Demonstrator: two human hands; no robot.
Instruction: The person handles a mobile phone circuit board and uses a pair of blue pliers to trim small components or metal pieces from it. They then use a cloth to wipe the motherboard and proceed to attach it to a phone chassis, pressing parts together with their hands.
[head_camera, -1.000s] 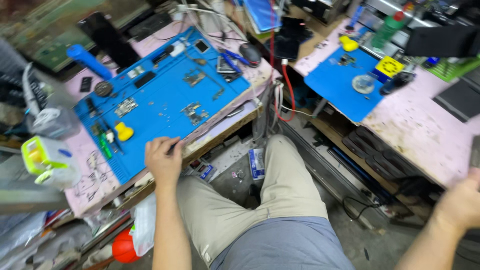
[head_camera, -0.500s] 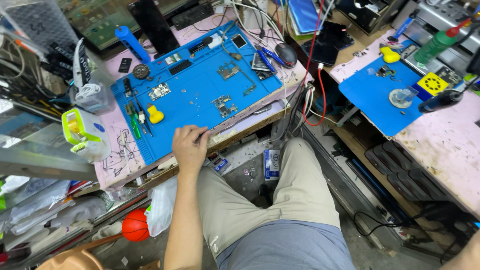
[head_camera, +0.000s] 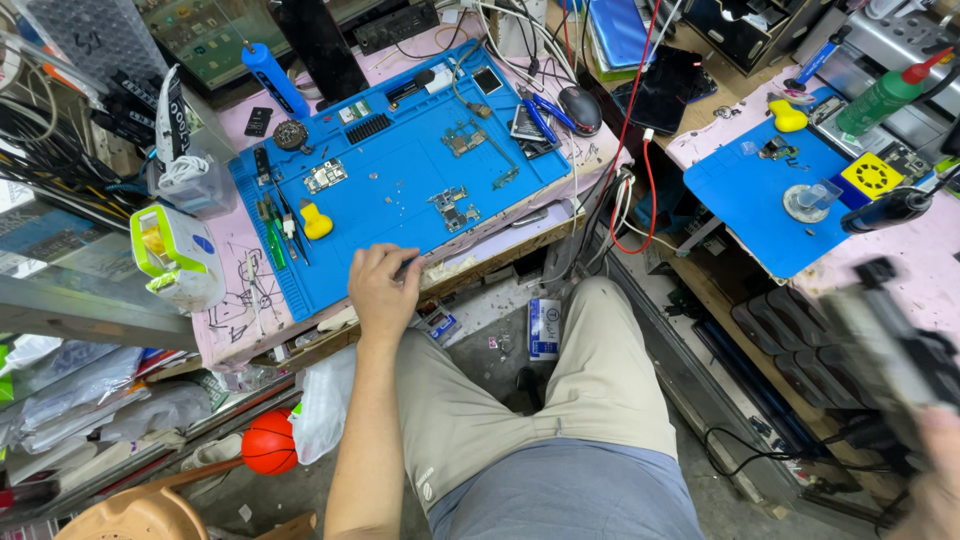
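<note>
So the left hand (head_camera: 385, 290) sat at the near edge of the blue mat (head_camera: 400, 190), fingers curled around a small dark tool (head_camera: 408, 266). Two circuit boards (head_camera: 453, 208) lay on the mat just beyond it, plus one yellow squeeze bulb (head_camera: 316, 222). The right hand (head_camera: 925, 470) gripped a blurry grey device (head_camera: 880, 340) at the lower right. Compared to half a second back, that device had come into view, and the left hand hadn't shifted.
</note>
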